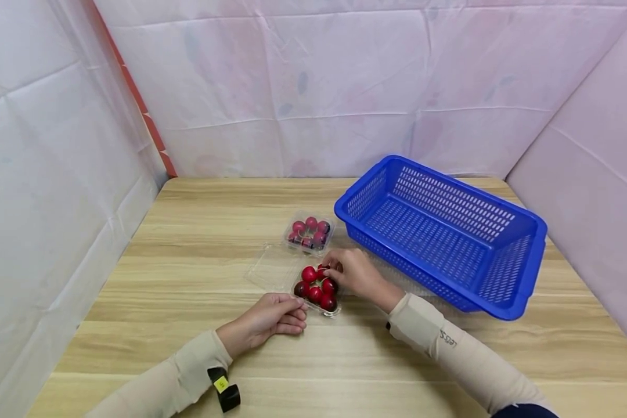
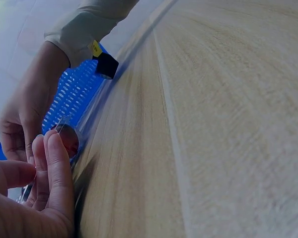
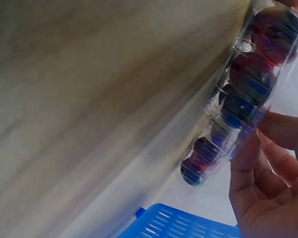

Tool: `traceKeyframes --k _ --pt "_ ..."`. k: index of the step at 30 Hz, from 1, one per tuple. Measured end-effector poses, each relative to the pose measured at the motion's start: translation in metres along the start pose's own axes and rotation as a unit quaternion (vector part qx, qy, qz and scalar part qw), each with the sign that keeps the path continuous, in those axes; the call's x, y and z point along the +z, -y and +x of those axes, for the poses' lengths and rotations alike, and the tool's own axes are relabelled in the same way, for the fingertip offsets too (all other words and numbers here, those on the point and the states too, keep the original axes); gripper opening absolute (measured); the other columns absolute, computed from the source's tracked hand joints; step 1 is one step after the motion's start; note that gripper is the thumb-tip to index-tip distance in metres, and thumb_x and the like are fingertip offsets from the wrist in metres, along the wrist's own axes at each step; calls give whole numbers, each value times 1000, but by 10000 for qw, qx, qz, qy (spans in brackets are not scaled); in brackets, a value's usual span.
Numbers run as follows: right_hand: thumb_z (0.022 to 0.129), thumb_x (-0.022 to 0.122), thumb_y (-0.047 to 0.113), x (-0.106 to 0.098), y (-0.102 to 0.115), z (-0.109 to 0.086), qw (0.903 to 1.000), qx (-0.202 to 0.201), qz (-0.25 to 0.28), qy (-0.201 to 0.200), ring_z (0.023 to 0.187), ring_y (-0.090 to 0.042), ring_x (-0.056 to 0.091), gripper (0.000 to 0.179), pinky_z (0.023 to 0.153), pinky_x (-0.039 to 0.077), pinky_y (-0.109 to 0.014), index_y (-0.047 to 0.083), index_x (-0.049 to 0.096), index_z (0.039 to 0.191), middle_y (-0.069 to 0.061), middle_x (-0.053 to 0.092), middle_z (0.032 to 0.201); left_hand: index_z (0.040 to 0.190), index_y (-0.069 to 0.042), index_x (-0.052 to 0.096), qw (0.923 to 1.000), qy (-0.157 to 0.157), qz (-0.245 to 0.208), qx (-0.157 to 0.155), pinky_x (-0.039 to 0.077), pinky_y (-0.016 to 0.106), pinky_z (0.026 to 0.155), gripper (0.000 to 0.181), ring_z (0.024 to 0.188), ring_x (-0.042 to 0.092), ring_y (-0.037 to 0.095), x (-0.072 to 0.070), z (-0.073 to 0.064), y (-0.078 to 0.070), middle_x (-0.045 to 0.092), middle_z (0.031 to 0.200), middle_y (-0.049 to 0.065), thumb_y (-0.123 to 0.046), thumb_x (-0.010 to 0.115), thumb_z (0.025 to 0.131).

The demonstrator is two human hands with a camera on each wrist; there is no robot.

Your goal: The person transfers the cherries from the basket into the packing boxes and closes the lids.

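A clear plastic clamshell box [image 1: 330,313] lies on the table with its lid [image 1: 271,270] folded out to the left. Several red and dark cherries [image 1: 315,295] fill it. My left hand [image 1: 271,319] pinches the near left edge of this box between thumb and fingers. Over its far right corner, my right hand [image 1: 357,276] has thumb and fingertips curled on a cherry [image 1: 321,271], partly hidden by the fingers. In the right wrist view the right hand [image 3: 273,173] reaches over the box's side wall, with cherries [image 3: 251,79] showing through the plastic.
Just behind stands a second clear box of cherries [image 1: 309,233], its lid down. A large blue perforated basket [image 1: 423,244] sits to the right, close beside my right hand. White sheeting [image 1: 292,87] hangs behind the wooden table [image 1: 188,232] and along both sides.
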State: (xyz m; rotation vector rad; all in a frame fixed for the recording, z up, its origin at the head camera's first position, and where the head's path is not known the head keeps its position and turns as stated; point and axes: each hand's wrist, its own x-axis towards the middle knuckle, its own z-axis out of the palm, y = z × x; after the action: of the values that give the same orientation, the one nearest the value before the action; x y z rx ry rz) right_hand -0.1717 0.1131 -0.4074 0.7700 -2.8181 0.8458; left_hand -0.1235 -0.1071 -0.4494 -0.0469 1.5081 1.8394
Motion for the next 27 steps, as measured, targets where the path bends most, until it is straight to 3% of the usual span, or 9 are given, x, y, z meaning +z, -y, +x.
traceKeyframes --k 3,6,8,10,13,16,27 --pt "83 74 11 0 2 -4 9992 -194 -341 -53 70 -12 62 10 61 54 -24 7 72 92 -1 68 80 102 6 62 10000 16 31 -58 60 25 68 24 69 67 9 1 0 0 66 76 3 -15 52 99" --pt "87 71 16 -3 5 -12 9944 -690 -801 -58 89 -21 65 21 78 57 -34 3 70 104 -8 69 97 102 6 62 9999 60 40 -90 60 24 68 24 68 66 9 1 -1 0 66 76 2 -16 52 99" --pt "90 68 22 -7 7 -18 9890 -1039 -1042 176 109 -29 61 36 93 53 -42 0 65 118 -15 65 116 102 6 63 9999 95 37 -74 60 24 68 24 68 66 9 1 -1 -1 66 76 2 -16 53 98" --pt "93 63 31 -10 10 -25 9836 -1217 -1159 654 126 -34 50 52 104 44 -49 -1 54 133 -19 54 135 101 5 63 9999 94 25 -49 60 24 69 24 69 66 9 1 0 -2 67 76 3 -17 53 98" --pt "95 56 43 -14 14 -35 9750 -1159 -1165 1495 140 -35 29 70 112 30 -56 1 35 146 -18 31 152 98 4 63 10000 79 12 -35 60 25 69 23 69 67 10 0 1 -4 67 77 3 -17 54 98" --pt "95 52 49 -13 16 -41 9679 -974 -1147 2011 145 -33 18 77 115 22 -59 3 26 150 -16 20 157 98 3 63 10000 67 3 -51 60 25 70 23 70 67 10 -1 1 -5 67 77 3 -18 54 98" --pt "95 50 51 -7 13 -48 9677 -744 -1111 2139 146 -33 14 79 116 18 -59 5 21 152 -14 14 159 104 5 63 9999 110 16 -96 60 25 71 25 69 67 9 0 0 -4 67 78 3 -18 55 98"
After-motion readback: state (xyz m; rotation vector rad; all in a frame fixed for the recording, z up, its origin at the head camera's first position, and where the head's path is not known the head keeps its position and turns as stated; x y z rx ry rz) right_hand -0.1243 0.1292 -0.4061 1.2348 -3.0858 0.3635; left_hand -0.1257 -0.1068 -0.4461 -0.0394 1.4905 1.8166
